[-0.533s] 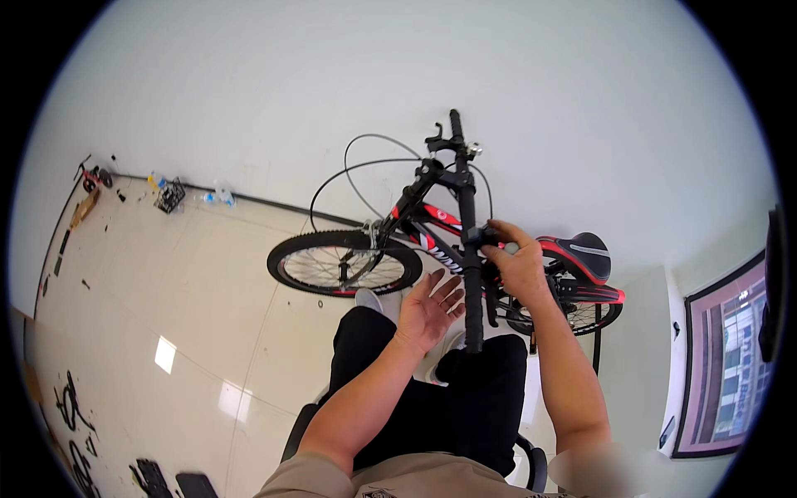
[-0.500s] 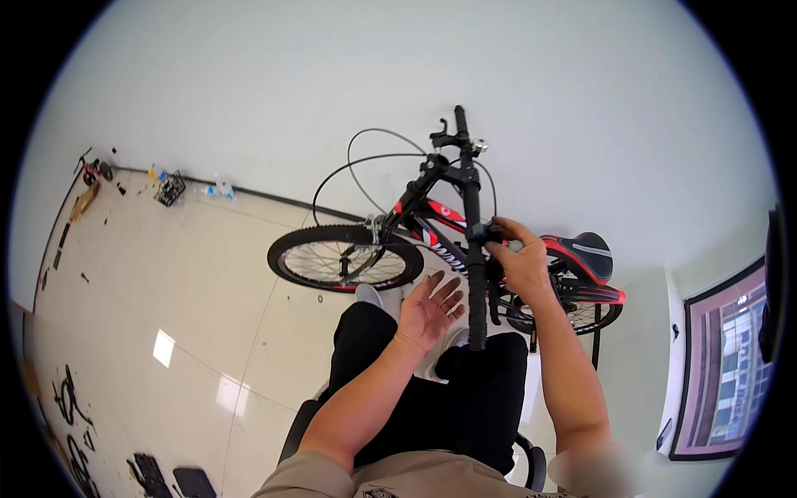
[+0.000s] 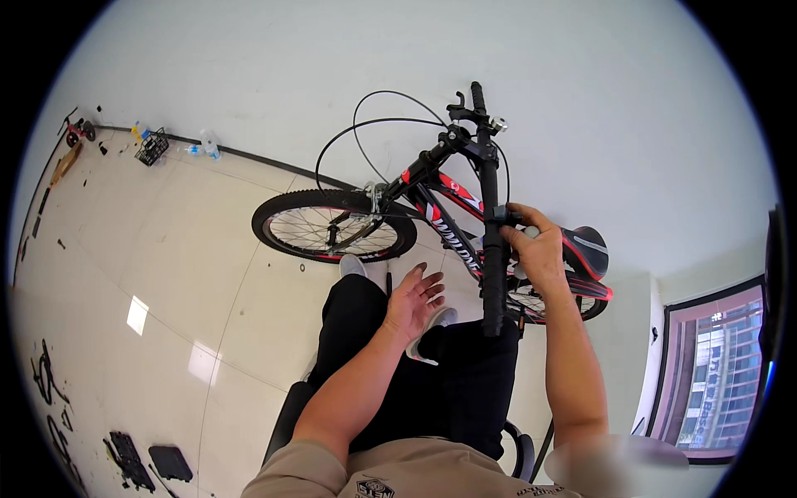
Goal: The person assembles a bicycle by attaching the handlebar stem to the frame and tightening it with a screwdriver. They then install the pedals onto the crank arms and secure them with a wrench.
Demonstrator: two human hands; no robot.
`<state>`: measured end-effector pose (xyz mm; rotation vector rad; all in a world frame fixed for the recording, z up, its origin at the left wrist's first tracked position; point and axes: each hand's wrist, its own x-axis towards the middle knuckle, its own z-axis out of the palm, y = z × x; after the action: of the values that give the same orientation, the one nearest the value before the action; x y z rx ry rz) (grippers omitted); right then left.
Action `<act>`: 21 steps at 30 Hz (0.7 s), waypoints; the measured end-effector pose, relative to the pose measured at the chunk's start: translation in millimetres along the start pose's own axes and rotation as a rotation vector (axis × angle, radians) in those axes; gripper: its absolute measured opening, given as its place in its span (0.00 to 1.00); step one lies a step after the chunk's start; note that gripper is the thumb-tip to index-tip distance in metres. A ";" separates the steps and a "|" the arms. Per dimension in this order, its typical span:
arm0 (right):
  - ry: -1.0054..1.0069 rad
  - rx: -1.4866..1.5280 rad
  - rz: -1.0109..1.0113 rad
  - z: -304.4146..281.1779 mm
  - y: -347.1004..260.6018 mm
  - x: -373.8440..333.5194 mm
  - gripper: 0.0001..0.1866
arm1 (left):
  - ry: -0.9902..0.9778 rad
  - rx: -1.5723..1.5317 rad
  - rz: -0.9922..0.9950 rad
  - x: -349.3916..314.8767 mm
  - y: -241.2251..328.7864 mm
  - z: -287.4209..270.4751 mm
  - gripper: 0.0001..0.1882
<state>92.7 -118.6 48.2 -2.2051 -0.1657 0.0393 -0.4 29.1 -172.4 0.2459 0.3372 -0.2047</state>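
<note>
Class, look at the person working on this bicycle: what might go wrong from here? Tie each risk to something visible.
The handlebar might swing: the right hand pinches a black fitting on it, while the left hand is open and apart from it.
The cables, looping out from the handlebar, could snag if it turns.
The small ring near the front wheel may get kicked away.

The tiled floor (image 3: 183,274) bears the bicycle (image 3: 432,212). Left of the bicycle are a black basket (image 3: 153,149) and clear bottle (image 3: 209,145).
</note>
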 end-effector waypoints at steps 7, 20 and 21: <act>-0.011 0.037 0.020 0.2 -8.6 -5.1 0.22 | 0.019 -0.006 0.026 0.5 0.8 -0.2 0.23; 0.344 0.848 0.180 -25.2 56.4 -34.0 0.20 | 0.062 -0.002 0.034 -10.3 8.2 9.3 0.20; 0.383 0.972 0.238 -24.5 69.6 -38.5 0.19 | 0.076 -0.002 0.045 -13.8 13.1 17.0 0.19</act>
<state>64.0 -184.2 5.9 -1.2166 0.2834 -0.1436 -5.0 39.0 -149.4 0.2598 0.4072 -0.1511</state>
